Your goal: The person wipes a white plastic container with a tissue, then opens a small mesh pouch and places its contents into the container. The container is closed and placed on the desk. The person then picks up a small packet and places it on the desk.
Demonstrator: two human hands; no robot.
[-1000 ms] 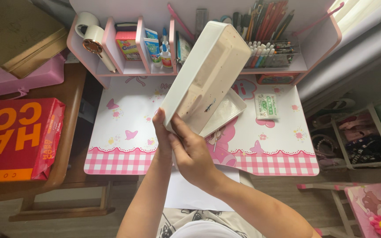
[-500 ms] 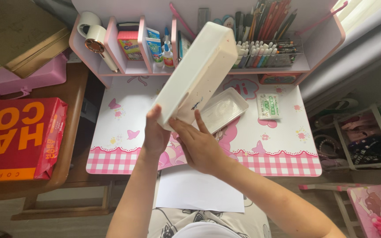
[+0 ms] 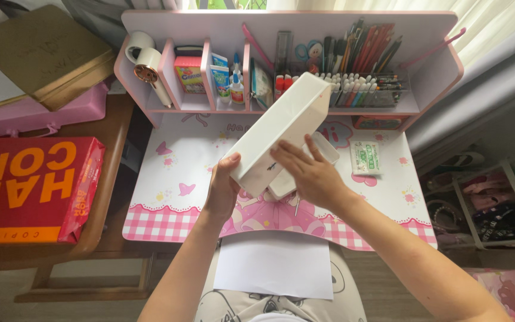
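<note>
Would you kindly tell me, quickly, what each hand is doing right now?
Left hand: closed on the near end of the white tray, holding it tilted.
Right hand: open, fingers spread flat against the tray.

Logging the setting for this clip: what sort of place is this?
Most likely a child's study corner at home: a pink cartoon-printed desk, its shelf packed with pens and markers, and glue bottles.

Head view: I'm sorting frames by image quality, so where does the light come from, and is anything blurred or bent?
Head view: daylight comes through the curtain at top right, washing out that corner; the white box, held up by the left hand and right hand, is sharp, with no motion smear; the pink desk edges bow outward near the frame borders, a wide-lens effect.
</note>
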